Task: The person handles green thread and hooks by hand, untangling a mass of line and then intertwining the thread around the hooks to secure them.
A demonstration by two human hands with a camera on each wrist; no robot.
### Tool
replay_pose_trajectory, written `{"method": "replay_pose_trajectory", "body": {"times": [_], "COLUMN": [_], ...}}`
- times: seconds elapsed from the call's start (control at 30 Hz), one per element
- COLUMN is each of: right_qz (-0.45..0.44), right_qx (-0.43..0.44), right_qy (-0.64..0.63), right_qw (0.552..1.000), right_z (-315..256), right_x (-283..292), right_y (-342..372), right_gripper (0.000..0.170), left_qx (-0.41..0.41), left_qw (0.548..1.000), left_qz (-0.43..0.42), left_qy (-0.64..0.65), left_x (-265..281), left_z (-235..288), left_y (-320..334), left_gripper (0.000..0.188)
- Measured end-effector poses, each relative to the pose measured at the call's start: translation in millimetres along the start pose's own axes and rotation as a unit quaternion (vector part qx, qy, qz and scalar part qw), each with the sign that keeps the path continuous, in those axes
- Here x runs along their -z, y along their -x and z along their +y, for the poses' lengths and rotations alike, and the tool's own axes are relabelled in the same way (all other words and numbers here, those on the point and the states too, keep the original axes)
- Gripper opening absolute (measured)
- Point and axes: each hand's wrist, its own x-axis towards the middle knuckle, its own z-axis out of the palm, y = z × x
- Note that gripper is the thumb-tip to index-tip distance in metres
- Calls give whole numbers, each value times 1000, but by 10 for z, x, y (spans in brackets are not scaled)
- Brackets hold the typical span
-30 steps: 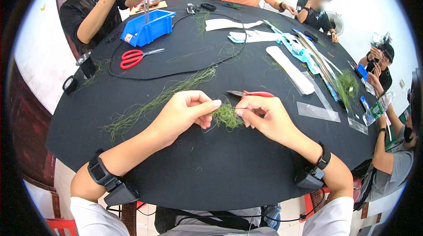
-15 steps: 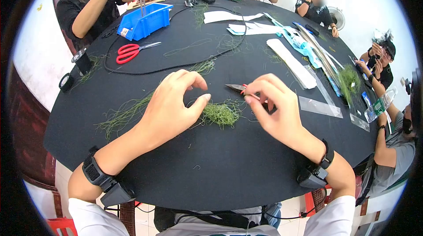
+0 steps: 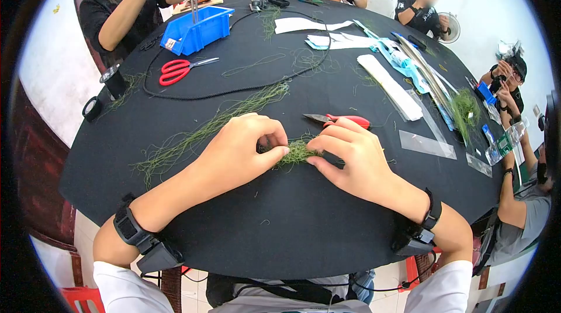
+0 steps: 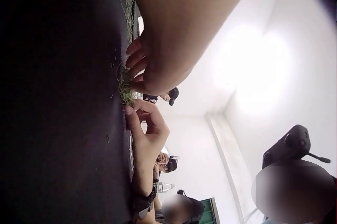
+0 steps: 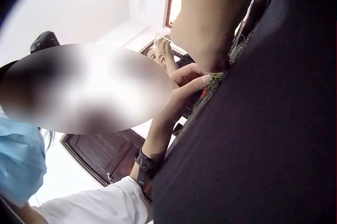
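A tangled clump of fine green threads (image 3: 296,153) lies low over the black table, between my two hands. My left hand (image 3: 242,143) pinches its left end with thumb and bent fingers. From the other side, the fingertips and thumb of my right hand (image 3: 359,158) grip the right end. In the left wrist view the clump (image 4: 126,91) shows close to the tabletop, the fingers meeting it from both sides. Just beyond the right hand lie red-handled pliers (image 3: 352,122). A long loose bundle of green threads (image 3: 216,123) stretches behind the left forearm.
Red scissors (image 3: 175,71), a black cable (image 3: 234,90) and a blue bin (image 3: 201,29) are farther back. Black tape rolls (image 3: 92,108) stand at left. White strips (image 3: 390,88) and clear plastic pieces (image 3: 428,144) lie at right. Several people sit around the table (image 3: 280,219).
Half a second ago both hands were lifted apart from the clump, fingers spread. Now they have come back together onto its two ends, and the clump looks narrower between them.
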Motion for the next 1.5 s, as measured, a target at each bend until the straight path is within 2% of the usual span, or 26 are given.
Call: {"method": "replay_pose_trajectory", "body": {"times": [0.27, 0.37, 0.67, 0.77, 0.83, 0.87, 0.93, 1.0, 1.07, 1.2, 1.3, 1.5], "right_qz": [-1, -10, -77, -91, -72, -67, -55, -79, -101, -118, -192, -208], "right_qx": [5, 14, 18, 37, 41, 5, -67, -97, -117, -21, -79, -185], "right_qy": [-9, -2, -14, -55, -99, -100, -102, -117, -148, -127, -194, -202], "right_qw": [1000, 1000, 997, 994, 992, 993, 991, 985, 977, 985, 959, 939], "right_z": [111, 163, 176, 149, 118, 118, 139, 127, 112, 247, 262, 209], "right_x": [66, 97, 268, 322, 315, 303, 273, 231, 183, 26, 50, 141], "right_y": [49, 73, 73, 57, 37, 21, -36, -123, -192, -244, -311, -317], "right_gripper": [13, 13, 10, 10, 12, 12, 13, 13, 12, 12, 12, 10], "left_qx": [40, 105, 119, 92, 15, -24, -106, -187, -207, -220, -239, -262], "left_qw": [999, 994, 992, 994, 997, 996, 990, 976, 970, 961, 953, 949], "left_qz": [-8, -17, -6, -16, 45, 76, 50, 9, 11, 26, 28, 20], "left_qy": [-23, -2, -35, -64, -54, -49, -75, -111, -123, -166, -182, -177], "left_x": [42, 78, 112, 114, 74, 56, 46, 25, -52, -140, -158, -107], "left_z": [-11, 41, 21, 40, 54, 57, 57, 51, 41, 7, 0, 23], "left_y": [18, 17, 33, 27, 12, 7, -1, -8, 5, 16, 13, 9], "left_gripper": [12, 14, 14, 12, 11, 11, 13, 19, 20, 20, 19, 17]}}
